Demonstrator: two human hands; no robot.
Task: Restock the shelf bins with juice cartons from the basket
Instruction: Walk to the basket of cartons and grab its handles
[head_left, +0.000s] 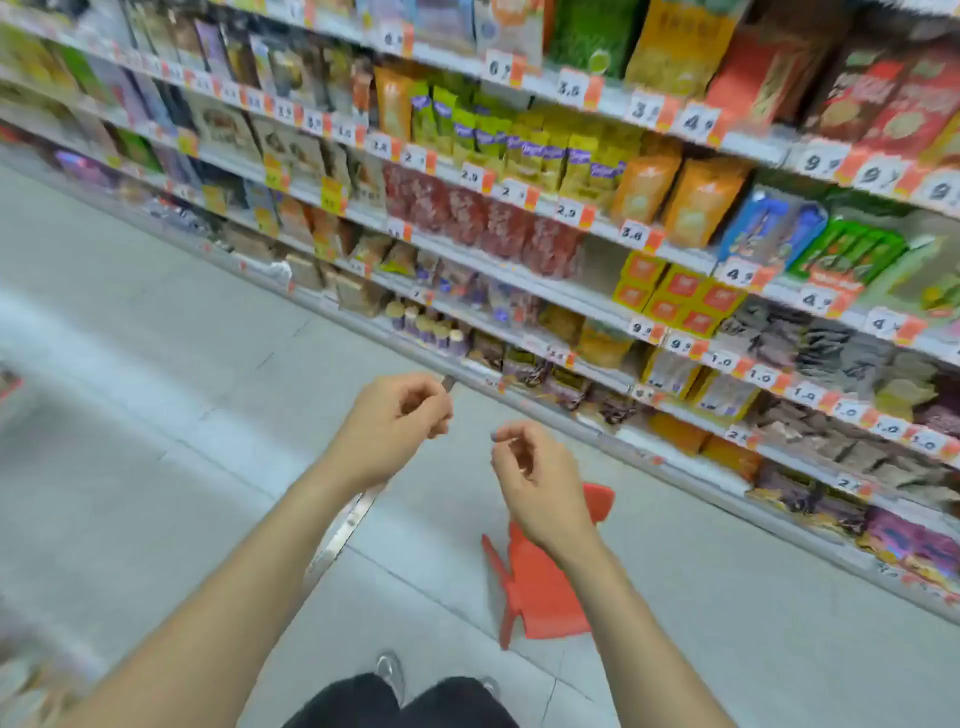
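Head view blurred; left hand (395, 423), right hand (537, 480): fingers loosely curled, seemingly empty.

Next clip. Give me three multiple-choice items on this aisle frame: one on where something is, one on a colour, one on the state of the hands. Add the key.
1. Where is the red plastic object?
A on a top shelf
B on the floor in front of the shelves
C in a hand

2. What colour marks the white price tags?
A orange
B blue
C green

3. What do the left hand and right hand hold?
A a carton each
B a basket between them
C nothing visible

Key:
1 B, it lies on the tiles below the right hand.
2 A, each white tag carries an orange block at its side.
3 C, the fingers of both hands are loosely curled with nothing in them.
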